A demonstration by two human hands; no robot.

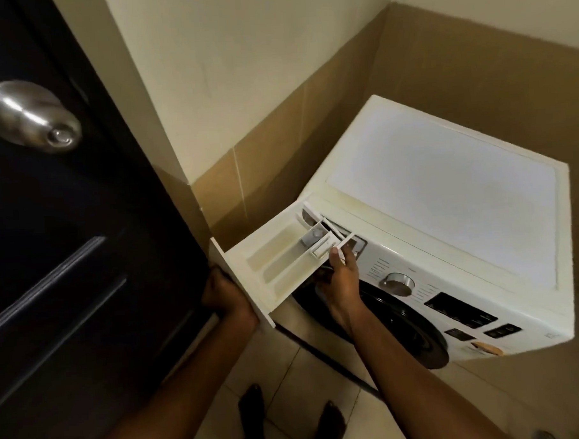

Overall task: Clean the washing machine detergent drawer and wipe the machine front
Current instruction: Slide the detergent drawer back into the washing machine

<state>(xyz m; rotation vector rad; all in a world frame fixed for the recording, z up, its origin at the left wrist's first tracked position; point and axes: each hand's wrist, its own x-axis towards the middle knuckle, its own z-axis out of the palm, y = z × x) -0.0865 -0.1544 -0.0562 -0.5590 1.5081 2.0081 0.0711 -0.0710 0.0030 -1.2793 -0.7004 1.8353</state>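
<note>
The detergent drawer (283, 252) juts out of the washing machine (446, 196), held between both grips. The left grip (227, 296) curls round its front panel. The right grip (342, 271) pinches its side wall further back, with the machine's round door (405, 320) just beneath that grip.

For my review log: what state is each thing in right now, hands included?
detergent drawer: pulled far out of the washing machine
left hand: grips the drawer's front panel
right hand: holds the drawer's side, thumb on top
porthole door: closed
display panel: dark
</note>
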